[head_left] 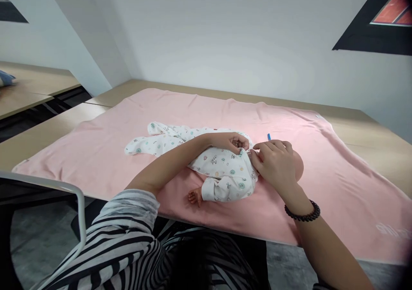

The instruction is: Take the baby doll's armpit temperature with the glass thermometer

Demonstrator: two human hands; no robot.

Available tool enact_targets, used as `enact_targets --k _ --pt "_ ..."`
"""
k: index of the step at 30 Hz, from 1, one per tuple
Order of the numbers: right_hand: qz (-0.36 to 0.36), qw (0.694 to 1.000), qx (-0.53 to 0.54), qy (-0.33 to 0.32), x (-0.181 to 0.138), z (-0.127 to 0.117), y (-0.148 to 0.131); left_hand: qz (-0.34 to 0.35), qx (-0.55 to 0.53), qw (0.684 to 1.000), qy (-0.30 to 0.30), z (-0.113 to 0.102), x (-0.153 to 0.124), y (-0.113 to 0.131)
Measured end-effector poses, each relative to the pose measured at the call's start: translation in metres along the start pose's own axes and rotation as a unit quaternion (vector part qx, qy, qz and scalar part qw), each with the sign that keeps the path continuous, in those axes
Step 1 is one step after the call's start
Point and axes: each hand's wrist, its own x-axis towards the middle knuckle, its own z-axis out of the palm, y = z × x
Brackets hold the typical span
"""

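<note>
A baby doll (pixel 299 165) lies on its back with its head to the right, dressed in a white footed romper (pixel 222 163) with small animal and dot prints. My left hand (pixel 230 141) reaches across the doll's chest, fingers curled and pinching the romper near its neckline. At the neck, my right hand (pixel 277 159) has thumb and fingertips drawn together on the collar edge, close to the left fingers. It covers most of the doll's head. One small doll hand (pixel 195 196) sticks out of the near sleeve. What lies between my fingertips is partly hidden.
Beneath the doll a pink blanket (pixel 122 152) spreads over a wooden table (pixel 367 131) against a white wall. A small blue item (pixel 269 136) lies beyond my right hand. At the lower left stands a chair with a pale frame (pixel 80 212).
</note>
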Motion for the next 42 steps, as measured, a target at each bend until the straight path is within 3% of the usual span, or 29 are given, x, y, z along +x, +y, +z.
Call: enact_targets --k 5,11,19,26,30,32,37,42 --pt "-0.027 0.999 0.008 0.036 0.000 0.003 -0.002 0.016 0.030 0.999 -0.014 -0.004 -0.001 -0.006" --pt "-0.113 0.978 0.002 0.178 -0.010 0.005 -0.012 0.018 0.028 0.999 0.030 0.010 -0.005 -0.008" --pt "-0.172 0.966 -0.049 0.189 -0.018 0.005 -0.024 -0.012 0.048 0.996 0.069 0.023 -0.014 0.011" --pt "-0.168 0.977 -0.043 0.127 -0.025 0.010 -0.021 0.031 0.039 0.988 0.149 0.036 -0.014 0.002" --pt "-0.141 0.986 -0.012 0.086 -0.025 0.009 -0.019 0.068 0.161 0.932 0.316 0.045 -0.013 -0.003" --pt "-0.101 0.993 0.032 0.058 -0.019 0.005 -0.020 0.074 0.219 0.905 0.357 0.044 -0.019 -0.003" --pt "-0.073 0.988 0.130 -0.036 0.016 -0.004 -0.034 0.016 0.269 0.905 0.328 0.028 -0.046 -0.004" --pt "0.002 0.982 0.173 -0.077 0.043 0.012 -0.054 0.006 0.231 0.926 0.300 0.020 -0.055 -0.009"
